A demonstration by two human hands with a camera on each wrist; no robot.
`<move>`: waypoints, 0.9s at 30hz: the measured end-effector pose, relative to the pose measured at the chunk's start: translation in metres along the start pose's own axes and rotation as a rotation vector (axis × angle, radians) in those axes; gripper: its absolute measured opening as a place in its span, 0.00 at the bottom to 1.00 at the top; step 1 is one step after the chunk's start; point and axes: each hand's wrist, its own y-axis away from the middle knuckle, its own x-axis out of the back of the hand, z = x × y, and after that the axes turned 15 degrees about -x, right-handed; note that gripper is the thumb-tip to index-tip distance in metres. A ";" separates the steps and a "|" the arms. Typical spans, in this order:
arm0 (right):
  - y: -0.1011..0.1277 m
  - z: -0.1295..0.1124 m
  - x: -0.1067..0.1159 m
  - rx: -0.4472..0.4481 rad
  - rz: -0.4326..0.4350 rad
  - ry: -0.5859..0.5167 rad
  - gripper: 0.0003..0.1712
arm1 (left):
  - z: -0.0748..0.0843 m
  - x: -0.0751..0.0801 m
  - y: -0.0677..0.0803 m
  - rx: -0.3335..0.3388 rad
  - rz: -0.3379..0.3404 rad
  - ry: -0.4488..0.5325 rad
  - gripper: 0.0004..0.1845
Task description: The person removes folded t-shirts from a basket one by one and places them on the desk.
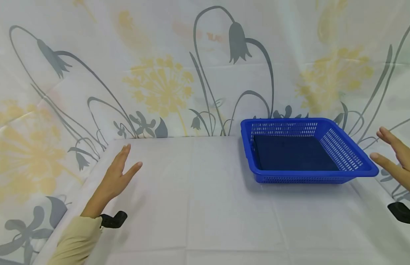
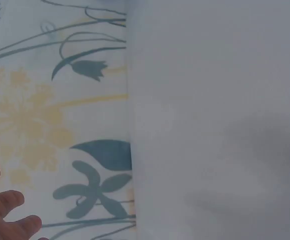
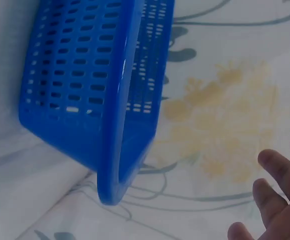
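Your hands (image 1: 117, 173) (image 1: 395, 158) are both spread, holding nothing — that basket (image 1: 365, 170) at right of frame looks light and stiff, so grab its rim.

White tablecloth (image 1: 205, 206) meets a flower-printed backdrop (image 1: 158, 73).

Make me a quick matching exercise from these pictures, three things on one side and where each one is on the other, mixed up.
Things:
1. blue basket
2. left hand
3. right hand

Places:
A. above the table's left part, fingers straight
B. just past the basket's right rim, not touching it
C. on the white table, right rear part

Pairs: 1-C, 2-A, 3-B
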 end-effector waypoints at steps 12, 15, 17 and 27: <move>-0.006 -0.018 -0.001 0.087 -0.008 -0.222 0.38 | 0.033 -0.019 -0.024 0.030 0.112 0.258 0.37; -0.006 -0.019 -0.004 0.060 -0.025 -0.259 0.39 | 0.039 -0.026 -0.030 0.044 0.104 0.389 0.36; -0.006 -0.019 -0.005 0.038 -0.031 -0.266 0.39 | 0.044 -0.030 -0.035 0.057 0.119 0.492 0.35; -0.014 -0.038 -0.004 -0.028 -0.054 -0.297 0.38 | 0.076 -0.047 -0.065 0.123 0.304 0.943 0.29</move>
